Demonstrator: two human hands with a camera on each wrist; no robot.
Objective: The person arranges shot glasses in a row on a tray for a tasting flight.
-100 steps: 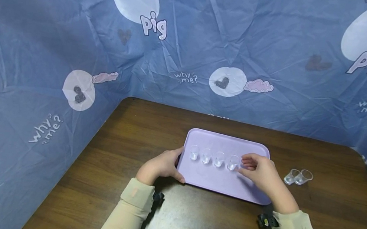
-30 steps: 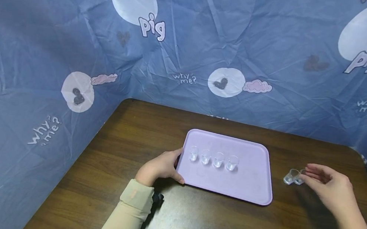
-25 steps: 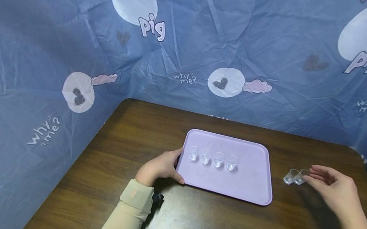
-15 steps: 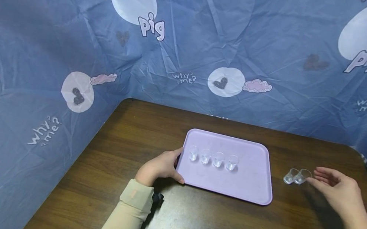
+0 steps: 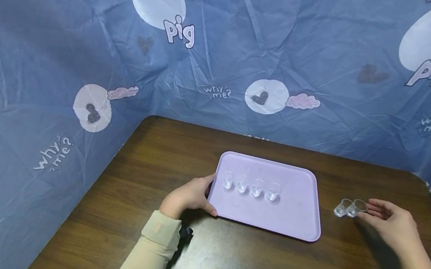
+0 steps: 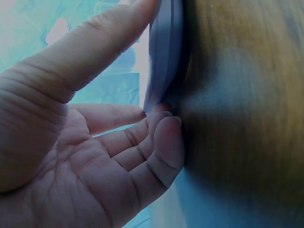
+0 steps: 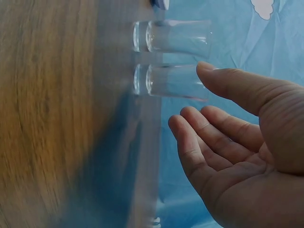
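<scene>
At the left end of the lilac tray (image 5: 262,216), my left hand (image 5: 189,193) holds the edge. Its thumb (image 6: 109,38) lies against the rim, and the fingertips (image 6: 168,140) bend in at the tray's side. Several clear shot glasses stand upright in a row on the tray, the rightmost shot glass (image 5: 273,192) near its middle. Right of the tray, two more shot glasses stand side by side on the table: a left one (image 7: 178,37) and a right one (image 7: 175,81). My right hand (image 5: 393,221) is beside the right one, thumb close to its rim, fingers loosely bent around nothing.
The brown wooden table (image 5: 257,261) has rounded back corners. A blue printed cloth (image 5: 207,63) hangs behind it and along the left side. Bare tray surface shows right of the row of glasses.
My right hand has gone from the rightmost glass on the tray to the two glasses on the table, lately shifting slightly left and down. The left hand and tray have stayed put.
</scene>
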